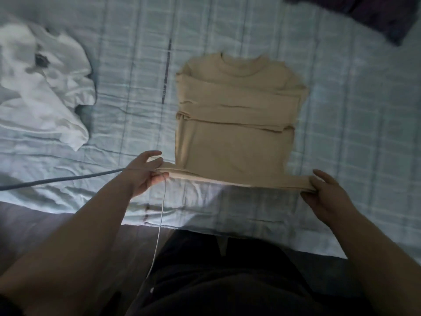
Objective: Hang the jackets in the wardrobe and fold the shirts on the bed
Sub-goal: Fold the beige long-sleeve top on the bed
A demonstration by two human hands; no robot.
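Note:
A beige shirt [237,115] lies flat on the bed [353,124], collar away from me, with both sleeves folded across its chest. My left hand [144,173] pinches the hem's left corner. My right hand [323,192] pinches the hem's right corner. The hem is lifted a little off the bedspread and stretched between the two hands.
A crumpled white shirt [45,87] lies on the bed at the left. A dark garment [373,17] sits at the far right corner. A grey cable [57,180] crosses the bed's near left, and a thin white cord [159,224] hangs past my left wrist.

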